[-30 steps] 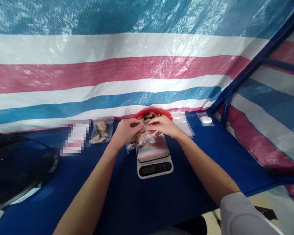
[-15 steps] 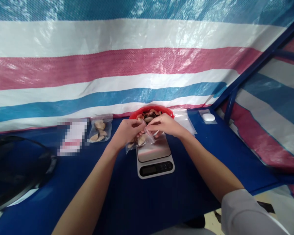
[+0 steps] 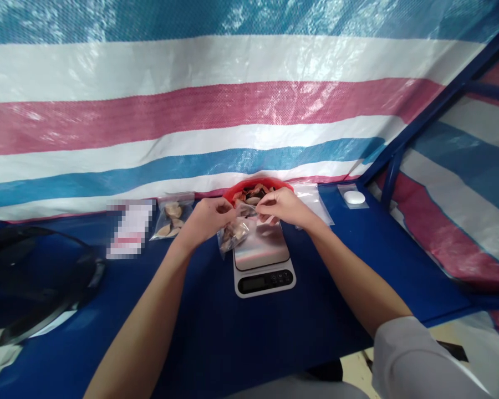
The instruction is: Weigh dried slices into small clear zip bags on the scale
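Observation:
A clear zip bag [image 3: 233, 233] with several tan, dried-looking slices hangs over the left side of a kitchen scale [image 3: 264, 252]. My left hand [image 3: 210, 220] pinches the bag's upper left edge. On the other side of its top, my right hand [image 3: 279, 207] is closed with thumb and fingertips on the bag. The scale has a shiny top, and its display looks dark. Just behind my hands stands a red basket [image 3: 289, 185] holding brown and tan pieces; my fingers hide part of it.
Another filled zip bag [image 3: 172, 217] lies left, beside a blurred-out pale packet [image 3: 131, 228]. Flat clear bags [image 3: 314, 202] and a white oval object [image 3: 354, 198] lie right. A black rounded object [image 3: 45, 282] occupies the left of the blue table [image 3: 216, 332]. Striped sheeting [image 3: 233, 105] hangs behind.
My hands have drawn slightly apart at the bag's top, the left one moving left. The bag's top now spreads wider between them. The view has shifted slightly.

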A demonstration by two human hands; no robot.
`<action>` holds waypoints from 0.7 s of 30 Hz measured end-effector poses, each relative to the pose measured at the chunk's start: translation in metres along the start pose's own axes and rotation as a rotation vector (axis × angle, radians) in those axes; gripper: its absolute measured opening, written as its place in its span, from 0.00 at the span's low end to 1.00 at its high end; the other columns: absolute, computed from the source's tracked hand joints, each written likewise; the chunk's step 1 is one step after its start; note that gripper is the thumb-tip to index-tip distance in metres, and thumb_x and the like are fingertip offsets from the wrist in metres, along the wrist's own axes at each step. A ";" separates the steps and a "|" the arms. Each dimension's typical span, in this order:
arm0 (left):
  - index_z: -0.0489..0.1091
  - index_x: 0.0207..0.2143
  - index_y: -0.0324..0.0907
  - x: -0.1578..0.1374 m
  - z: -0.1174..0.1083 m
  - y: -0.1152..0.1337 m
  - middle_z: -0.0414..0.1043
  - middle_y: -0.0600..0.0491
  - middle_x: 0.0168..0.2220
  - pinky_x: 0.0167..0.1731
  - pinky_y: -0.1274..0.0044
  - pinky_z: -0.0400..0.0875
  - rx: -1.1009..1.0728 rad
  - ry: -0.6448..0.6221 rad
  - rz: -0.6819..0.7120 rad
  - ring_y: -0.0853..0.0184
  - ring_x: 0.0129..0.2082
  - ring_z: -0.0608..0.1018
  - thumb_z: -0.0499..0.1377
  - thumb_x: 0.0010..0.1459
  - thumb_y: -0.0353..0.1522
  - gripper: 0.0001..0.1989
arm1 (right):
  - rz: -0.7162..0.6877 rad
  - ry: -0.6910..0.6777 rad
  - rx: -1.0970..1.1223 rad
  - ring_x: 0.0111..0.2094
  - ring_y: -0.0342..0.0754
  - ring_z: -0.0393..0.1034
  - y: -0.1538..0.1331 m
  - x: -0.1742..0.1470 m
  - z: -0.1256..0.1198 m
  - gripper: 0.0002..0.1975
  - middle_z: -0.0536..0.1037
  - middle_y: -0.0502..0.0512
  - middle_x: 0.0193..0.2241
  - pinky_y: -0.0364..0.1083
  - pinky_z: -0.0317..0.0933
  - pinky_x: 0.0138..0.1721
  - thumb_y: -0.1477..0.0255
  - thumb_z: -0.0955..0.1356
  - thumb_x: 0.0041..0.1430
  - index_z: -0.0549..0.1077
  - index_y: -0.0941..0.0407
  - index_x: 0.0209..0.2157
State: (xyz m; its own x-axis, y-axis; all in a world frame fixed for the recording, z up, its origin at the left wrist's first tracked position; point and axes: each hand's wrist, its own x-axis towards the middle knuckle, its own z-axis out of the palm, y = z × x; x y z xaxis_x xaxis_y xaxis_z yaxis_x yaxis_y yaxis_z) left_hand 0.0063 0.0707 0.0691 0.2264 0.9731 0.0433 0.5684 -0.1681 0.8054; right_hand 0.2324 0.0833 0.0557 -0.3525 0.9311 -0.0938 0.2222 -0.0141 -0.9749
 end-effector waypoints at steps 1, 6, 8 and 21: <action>0.73 0.22 0.40 -0.001 0.002 0.002 0.72 0.55 0.20 0.23 0.78 0.61 0.026 0.008 0.006 0.69 0.21 0.70 0.62 0.53 0.39 0.12 | -0.009 -0.003 -0.008 0.25 0.46 0.77 0.000 0.000 0.001 0.04 0.80 0.54 0.21 0.38 0.71 0.20 0.72 0.75 0.51 0.81 0.57 0.26; 0.72 0.21 0.41 -0.004 0.015 0.012 0.73 0.53 0.21 0.24 0.78 0.61 0.139 0.019 0.021 0.68 0.22 0.71 0.59 0.58 0.41 0.17 | -0.073 -0.005 -0.077 0.26 0.48 0.78 0.003 0.000 0.008 0.04 0.80 0.54 0.24 0.41 0.73 0.20 0.71 0.74 0.53 0.82 0.57 0.28; 0.73 0.22 0.41 -0.004 0.019 0.013 0.73 0.53 0.21 0.25 0.78 0.60 0.150 0.037 0.041 0.68 0.23 0.71 0.57 0.59 0.40 0.17 | -0.093 -0.005 -0.118 0.27 0.49 0.78 0.003 0.000 0.009 0.04 0.81 0.54 0.24 0.42 0.73 0.20 0.71 0.73 0.54 0.82 0.57 0.29; 0.74 0.24 0.39 -0.002 0.028 0.007 0.71 0.56 0.21 0.25 0.79 0.60 0.060 0.073 0.024 0.70 0.23 0.69 0.58 0.56 0.41 0.16 | -0.060 -0.092 -0.183 0.28 0.46 0.77 -0.006 -0.006 0.011 0.06 0.78 0.51 0.23 0.40 0.74 0.22 0.72 0.70 0.55 0.79 0.58 0.27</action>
State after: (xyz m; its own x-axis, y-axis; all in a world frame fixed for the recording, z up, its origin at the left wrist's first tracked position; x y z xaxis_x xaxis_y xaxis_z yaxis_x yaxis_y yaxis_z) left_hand 0.0323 0.0626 0.0581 0.1836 0.9772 0.1065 0.6106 -0.1982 0.7668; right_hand 0.2237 0.0737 0.0599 -0.4498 0.8909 -0.0629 0.3568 0.1147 -0.9271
